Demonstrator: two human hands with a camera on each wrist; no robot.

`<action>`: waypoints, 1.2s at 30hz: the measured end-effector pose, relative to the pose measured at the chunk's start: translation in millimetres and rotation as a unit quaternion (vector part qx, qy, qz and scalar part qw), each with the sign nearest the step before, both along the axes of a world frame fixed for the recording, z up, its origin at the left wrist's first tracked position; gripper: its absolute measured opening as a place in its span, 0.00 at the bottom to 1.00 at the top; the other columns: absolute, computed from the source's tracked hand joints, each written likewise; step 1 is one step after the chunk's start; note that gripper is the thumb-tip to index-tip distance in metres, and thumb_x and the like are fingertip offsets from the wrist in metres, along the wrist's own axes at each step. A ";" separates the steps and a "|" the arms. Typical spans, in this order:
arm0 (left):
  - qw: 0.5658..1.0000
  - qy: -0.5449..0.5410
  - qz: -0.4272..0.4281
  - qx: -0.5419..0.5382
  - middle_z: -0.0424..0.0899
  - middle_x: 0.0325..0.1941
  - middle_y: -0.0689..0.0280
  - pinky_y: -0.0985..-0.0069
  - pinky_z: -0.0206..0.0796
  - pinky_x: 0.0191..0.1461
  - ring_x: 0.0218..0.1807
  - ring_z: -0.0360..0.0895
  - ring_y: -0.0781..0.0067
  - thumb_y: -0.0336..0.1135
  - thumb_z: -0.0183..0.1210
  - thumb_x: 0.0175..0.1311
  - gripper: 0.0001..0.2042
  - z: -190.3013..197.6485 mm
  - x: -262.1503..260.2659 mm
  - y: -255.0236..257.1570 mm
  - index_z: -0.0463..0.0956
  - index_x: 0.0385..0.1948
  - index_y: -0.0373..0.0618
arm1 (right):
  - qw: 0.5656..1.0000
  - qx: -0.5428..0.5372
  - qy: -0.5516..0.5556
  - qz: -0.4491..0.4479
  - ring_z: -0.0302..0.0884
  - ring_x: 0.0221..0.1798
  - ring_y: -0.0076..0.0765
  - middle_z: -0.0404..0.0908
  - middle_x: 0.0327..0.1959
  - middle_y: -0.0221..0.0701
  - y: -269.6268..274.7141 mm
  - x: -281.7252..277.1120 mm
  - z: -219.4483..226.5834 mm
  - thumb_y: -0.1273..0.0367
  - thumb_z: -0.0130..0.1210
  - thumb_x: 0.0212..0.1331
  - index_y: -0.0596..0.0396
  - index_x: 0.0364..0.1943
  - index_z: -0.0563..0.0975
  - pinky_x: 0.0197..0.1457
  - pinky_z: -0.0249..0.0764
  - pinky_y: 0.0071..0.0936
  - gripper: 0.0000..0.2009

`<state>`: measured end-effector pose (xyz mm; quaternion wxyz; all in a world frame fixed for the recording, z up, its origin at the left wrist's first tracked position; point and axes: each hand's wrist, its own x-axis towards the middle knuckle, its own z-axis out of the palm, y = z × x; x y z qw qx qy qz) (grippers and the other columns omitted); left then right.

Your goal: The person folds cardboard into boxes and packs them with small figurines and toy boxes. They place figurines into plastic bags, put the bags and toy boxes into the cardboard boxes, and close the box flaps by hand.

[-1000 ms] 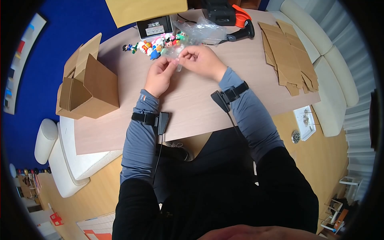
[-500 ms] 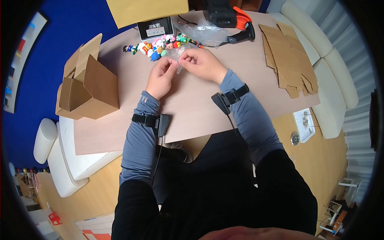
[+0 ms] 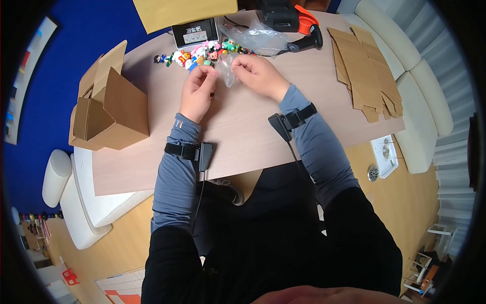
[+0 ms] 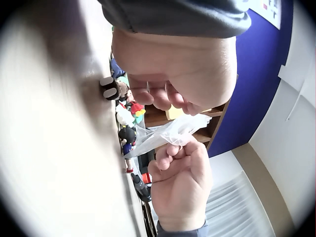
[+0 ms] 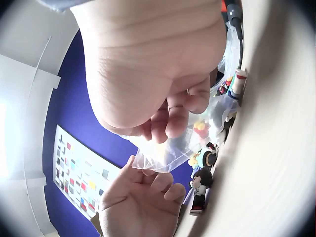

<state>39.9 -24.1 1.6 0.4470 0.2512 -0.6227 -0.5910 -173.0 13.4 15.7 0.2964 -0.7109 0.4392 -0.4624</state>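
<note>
My right hand (image 3: 256,76) pinches a small clear plastic bag (image 3: 227,71) between thumb and fingers, and the bag hangs to the left of it. Bent fingers show on my left hand (image 3: 198,91), with thumb and forefinger tips close to the bag's left edge; I cannot tell whether they grip it. Behind the bag lies a heap of small colourful toy figures (image 3: 197,54). A toy figure with dark hair (image 5: 199,190) is on the table near my left hand in the right wrist view.
An open cardboard box (image 3: 121,109) stands on the left of the table. Flattened cardboard (image 3: 364,71) lies at the right. Toward the back are a larger clear plastic bag (image 3: 260,39), a black handheld device (image 3: 309,41) and a small screen (image 3: 196,34) under a yellow panel (image 3: 185,14).
My hands were together at the small bag; now they are apart, the left having moved left and slightly away. The bag shows more openly beside my right fingers.
</note>
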 end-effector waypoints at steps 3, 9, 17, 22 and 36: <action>0.999 0.015 0.039 0.002 0.76 0.33 0.77 0.86 0.61 0.34 0.31 0.69 0.89 0.32 0.59 0.74 0.04 5.6 -4.7 4.3 0.76 0.43 0.43 | 0.994 0.059 -0.084 0.042 0.68 0.29 0.14 0.77 0.28 0.20 1.0 5.6 0.1 0.66 0.53 0.72 0.55 0.38 0.78 0.32 0.66 0.18 0.08; 0.999 -0.040 0.021 0.016 0.77 0.31 0.77 0.87 0.62 0.33 0.32 0.72 0.90 0.33 0.62 0.73 0.06 0.2 -0.2 0.2 0.78 0.43 0.43 | 0.989 0.097 -0.102 0.047 0.69 0.30 0.13 0.78 0.29 0.20 8.1 9.6 7.7 0.65 0.54 0.72 0.54 0.38 0.79 0.34 0.68 0.17 0.08; 0.994 0.014 0.104 0.013 0.79 0.29 0.75 0.84 0.63 0.26 0.28 0.71 0.90 0.33 0.63 0.71 0.07 5.5 1.6 -2.3 0.76 0.34 0.44 | 0.983 -0.039 -0.025 -0.175 0.67 0.28 0.12 0.75 0.24 0.18 5.1 4.4 9.2 0.70 0.54 0.68 0.59 0.34 0.78 0.31 0.66 0.18 0.07; 0.975 -0.150 0.157 -0.044 0.78 0.27 0.73 0.81 0.66 0.27 0.26 0.73 0.86 0.39 0.69 0.65 0.12 -6.7 13.2 -18.2 0.77 0.36 0.40 | 0.957 -0.117 -0.135 -0.228 0.73 0.23 0.16 0.80 0.20 0.26 6.2 1.0 12.5 0.71 0.58 0.61 0.59 0.31 0.80 0.28 0.70 0.21 0.05; 0.937 -0.318 0.097 -0.108 0.80 0.42 0.64 0.74 0.74 0.48 0.41 0.80 0.72 0.35 0.70 0.59 0.20 -15.5 18.0 -17.8 0.79 0.52 0.40 | 0.944 -0.107 -0.169 -0.262 0.72 0.24 0.14 0.79 0.20 0.23 6.3 -4.7 13.7 0.72 0.59 0.61 0.60 0.31 0.81 0.28 0.69 0.18 0.05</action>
